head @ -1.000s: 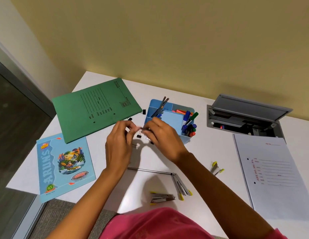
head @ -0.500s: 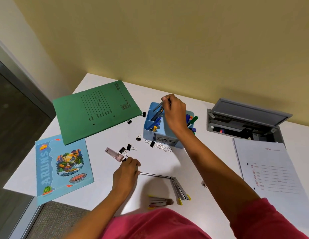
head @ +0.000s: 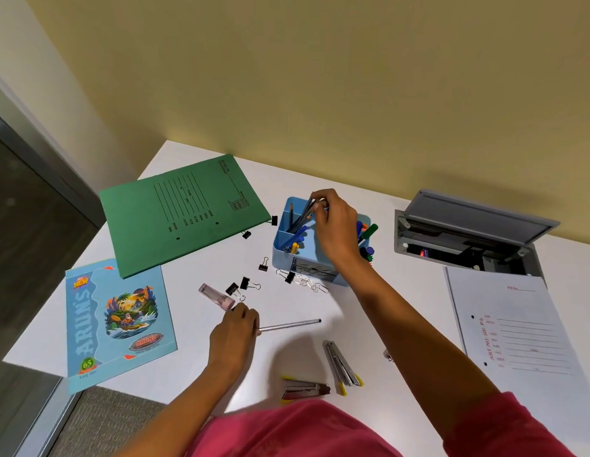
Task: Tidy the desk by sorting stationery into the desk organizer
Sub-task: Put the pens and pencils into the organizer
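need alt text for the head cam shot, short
A person's right hand grips pencils standing in a blue desk organizer, while the left hand holds a thin pen lying on the white desk. Binder clips, paper clips and staplers lie loose nearby.

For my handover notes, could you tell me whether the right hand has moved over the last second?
Yes. The right hand went from the desk in front of the blue organizer up over its back compartments.
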